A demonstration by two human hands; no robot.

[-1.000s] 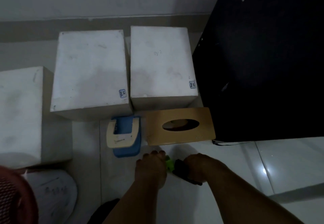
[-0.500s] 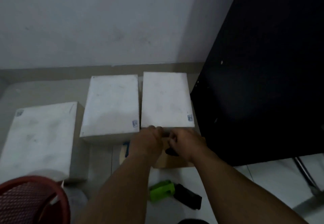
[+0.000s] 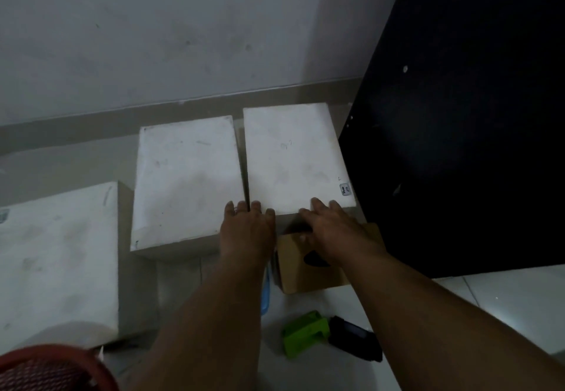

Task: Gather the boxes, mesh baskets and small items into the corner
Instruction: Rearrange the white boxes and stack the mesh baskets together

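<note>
Three white boxes stand on the floor by the wall: one at the right (image 3: 293, 158), one in the middle (image 3: 186, 179), one at the left (image 3: 55, 256). My left hand (image 3: 247, 228) lies flat with fingers apart on the near edges of the middle and right boxes. My right hand (image 3: 333, 228) rests with spread fingers on the right box's near edge, above a brown cardboard tissue box (image 3: 302, 271). A green item (image 3: 304, 332) and a black item (image 3: 356, 341) lie on the floor between my forearms. A blue item (image 3: 265, 293) peeks out beside my left forearm.
A large black panel (image 3: 458, 134) leans at the right, close to the right box. The rim of a red mesh basket (image 3: 52, 366) shows at the bottom left. The grey wall and its skirting run behind the boxes.
My hands let go of the green and black items on the floor and moved forward onto the near edge of the white boxes. The view tilted up toward the wall.
</note>
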